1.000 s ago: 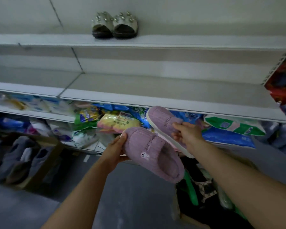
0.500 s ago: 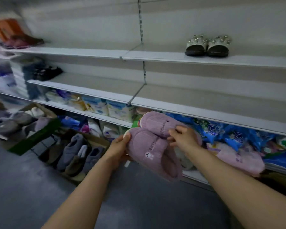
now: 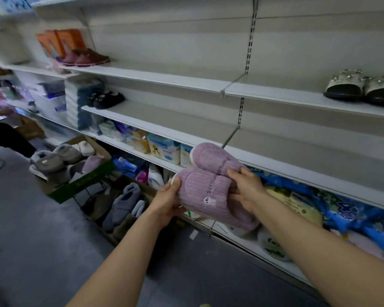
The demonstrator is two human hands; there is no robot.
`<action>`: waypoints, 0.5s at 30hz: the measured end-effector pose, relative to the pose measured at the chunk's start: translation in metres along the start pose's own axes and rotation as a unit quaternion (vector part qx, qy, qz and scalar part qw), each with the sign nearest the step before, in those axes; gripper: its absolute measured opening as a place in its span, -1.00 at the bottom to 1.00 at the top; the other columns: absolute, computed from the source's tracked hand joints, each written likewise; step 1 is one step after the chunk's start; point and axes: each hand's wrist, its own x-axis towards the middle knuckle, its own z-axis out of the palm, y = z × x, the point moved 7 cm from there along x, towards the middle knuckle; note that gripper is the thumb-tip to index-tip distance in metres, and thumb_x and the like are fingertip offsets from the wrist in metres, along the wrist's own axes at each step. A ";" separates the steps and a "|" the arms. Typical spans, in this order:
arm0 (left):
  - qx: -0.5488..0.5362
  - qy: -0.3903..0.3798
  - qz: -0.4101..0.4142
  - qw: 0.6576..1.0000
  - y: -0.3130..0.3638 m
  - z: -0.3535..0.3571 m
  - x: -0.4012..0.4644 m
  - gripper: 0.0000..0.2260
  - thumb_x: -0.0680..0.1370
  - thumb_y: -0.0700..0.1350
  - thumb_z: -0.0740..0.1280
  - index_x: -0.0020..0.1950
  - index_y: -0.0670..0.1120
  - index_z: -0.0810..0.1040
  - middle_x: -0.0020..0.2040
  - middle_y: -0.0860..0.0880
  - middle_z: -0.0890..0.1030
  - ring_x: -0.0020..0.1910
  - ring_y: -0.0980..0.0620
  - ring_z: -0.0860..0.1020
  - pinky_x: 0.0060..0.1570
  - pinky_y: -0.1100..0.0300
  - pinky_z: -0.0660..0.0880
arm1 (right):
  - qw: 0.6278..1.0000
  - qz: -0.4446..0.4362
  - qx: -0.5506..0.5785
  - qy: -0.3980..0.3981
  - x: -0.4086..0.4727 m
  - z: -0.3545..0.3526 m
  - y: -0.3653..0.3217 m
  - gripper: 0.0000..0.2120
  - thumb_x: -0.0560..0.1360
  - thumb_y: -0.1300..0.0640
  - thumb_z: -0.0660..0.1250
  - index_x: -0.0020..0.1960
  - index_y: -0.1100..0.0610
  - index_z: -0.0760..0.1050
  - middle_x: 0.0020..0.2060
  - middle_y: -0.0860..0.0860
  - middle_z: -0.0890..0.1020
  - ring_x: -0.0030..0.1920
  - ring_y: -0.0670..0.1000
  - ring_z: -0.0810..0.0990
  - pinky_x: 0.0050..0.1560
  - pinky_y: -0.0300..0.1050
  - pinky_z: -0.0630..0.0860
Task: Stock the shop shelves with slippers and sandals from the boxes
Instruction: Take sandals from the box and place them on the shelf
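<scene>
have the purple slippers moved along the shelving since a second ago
Yes. The purple slippers, held by the left hand and right hand, went left: the studded sandals were above and left of them, now far right.

The 2 slippers (image 3: 211,185) are lilac with ribbed stripes and a small white figure. Shelves (image 3: 164,78) are white. The sandals (image 3: 361,87) are pale with black insoles. Floor (image 3: 31,251) grey; packets (image 3: 341,209) blue; box (image 3: 80,187) green-edged.

Both bare forearms reach forward and slightly up, converging at chest height. The left hand (image 3: 167,201) cups from below and the side, thumb on top, fingers curled under. The right hand (image 3: 246,189) grips from the right, fingers bent, wrist angled inward.
</scene>
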 end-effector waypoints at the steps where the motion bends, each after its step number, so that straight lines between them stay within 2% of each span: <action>1: -0.006 -0.008 -0.008 1.000 0.005 -0.006 0.007 -0.71 0.60 0.10 0.21 0.20 -0.02 0.52 0.09 -0.11 0.65 0.00 -0.08 0.60 -0.16 0.03 0.56 | 1.000 -0.004 0.011 0.004 0.009 0.012 -0.004 -0.67 0.53 0.15 0.35 0.28 0.12 0.46 -0.02 0.17 0.64 -0.16 0.11 0.65 -0.29 -0.01 0.62; 3: -0.002 -0.015 -0.024 1.000 0.017 -0.019 0.021 -0.73 0.61 0.09 0.20 0.18 -0.03 0.53 0.05 -0.09 0.65 -0.08 -0.04 0.63 -0.26 0.11 0.56 | 1.000 -0.014 0.013 0.016 0.028 0.035 -0.012 -0.72 0.53 0.12 0.35 0.23 0.11 0.48 -0.11 0.10 0.63 -0.16 0.09 0.63 -0.12 0.09 0.63; 5: 0.022 -0.004 -0.032 0.999 0.034 -0.039 0.040 -0.69 0.60 0.13 0.19 0.15 -0.05 0.53 -0.02 -0.09 0.61 -0.25 -0.01 0.62 -0.32 0.14 0.53 | 0.999 -0.027 -0.017 0.034 0.049 0.057 -0.023 -0.67 0.51 0.07 0.37 0.25 0.09 0.49 -0.13 0.05 0.62 -0.02 0.11 0.63 0.11 0.15 0.57; 6: 0.033 0.007 -0.028 0.999 0.046 -0.051 0.053 -0.67 0.60 0.16 0.18 0.13 -0.06 0.53 -0.04 -0.08 0.60 -0.27 -0.01 0.60 -0.26 0.12 0.53 | 0.998 -0.037 -0.036 0.040 0.063 0.068 -0.029 -0.64 0.48 0.04 0.40 0.25 0.08 0.49 -0.07 0.05 0.64 0.04 0.13 0.62 0.18 0.15 0.54; 7: 0.042 0.022 -0.014 0.999 0.062 -0.064 0.066 -0.65 0.59 0.18 0.18 0.13 -0.06 0.53 -0.01 -0.06 0.61 -0.20 -0.01 0.60 -0.14 0.08 0.53 | 0.997 -0.044 -0.057 0.042 0.076 0.080 -0.034 -0.60 0.44 0.01 0.43 0.24 0.07 0.51 -0.01 0.06 0.65 0.06 0.14 0.62 0.20 0.14 0.52; 9: 0.072 0.055 0.019 0.996 0.099 -0.091 0.093 -0.64 0.58 0.19 0.18 0.22 -0.02 0.49 0.11 -0.02 0.62 0.04 -0.02 0.58 0.14 -0.04 0.47 | 0.993 -0.052 -0.100 0.031 0.104 0.104 -0.045 -0.59 0.40 0.00 0.46 0.21 0.08 0.53 0.05 0.10 0.65 0.06 0.15 0.61 0.22 0.11 0.51; 10: 0.088 0.058 0.028 0.994 0.118 -0.102 0.106 -0.64 0.59 0.18 0.18 0.25 0.00 0.47 0.14 -0.02 0.62 0.10 -0.03 0.57 0.15 -0.05 0.46 | 0.991 -0.054 -0.124 0.014 0.116 0.118 -0.052 -0.61 0.42 0.02 0.45 0.20 0.10 0.54 0.05 0.11 0.64 0.07 0.14 0.60 0.23 0.08 0.50; 12: 0.120 0.047 0.046 0.991 0.150 -0.118 0.130 -0.67 0.59 0.14 0.20 0.24 -0.01 0.49 0.08 -0.04 0.64 0.04 -0.02 0.59 -0.02 0.05 0.48 | 0.984 -0.061 -0.168 -0.025 0.133 0.148 -0.064 -0.68 0.44 0.06 0.44 0.16 0.15 0.58 0.04 0.10 0.65 0.07 0.10 0.60 0.20 -0.01 0.51; 15: 0.151 -0.004 0.058 0.987 0.182 -0.131 0.154 -0.78 0.59 0.04 0.27 0.13 -0.03 0.58 -0.11 -0.02 0.65 -0.20 0.02 0.57 -0.19 0.13 0.47 | 0.970 -0.091 -0.214 -0.067 0.151 0.191 -0.081 -0.89 0.47 0.14 0.41 -0.03 0.14 0.63 -0.06 0.04 0.65 -0.05 0.00 0.59 -0.02 -0.19 0.48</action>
